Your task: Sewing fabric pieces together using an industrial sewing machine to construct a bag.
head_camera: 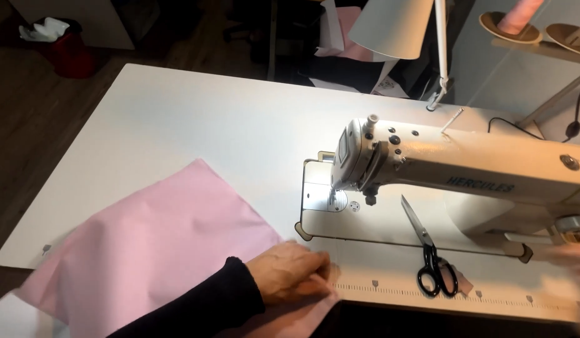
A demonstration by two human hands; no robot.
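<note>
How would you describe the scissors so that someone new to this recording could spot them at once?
Start at the white sewing machine on the right of the white table. In front of its arm, on the flat bed, lie the scissors, blades pointing up toward the machine. Their black loop handles and long steel blades set them apart from the pink fabric under the left hand.

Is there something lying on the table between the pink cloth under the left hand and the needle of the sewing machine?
Nothing visible: the white table is bare between the pink cloth and the needle. The scissors lie farther right.
</note>
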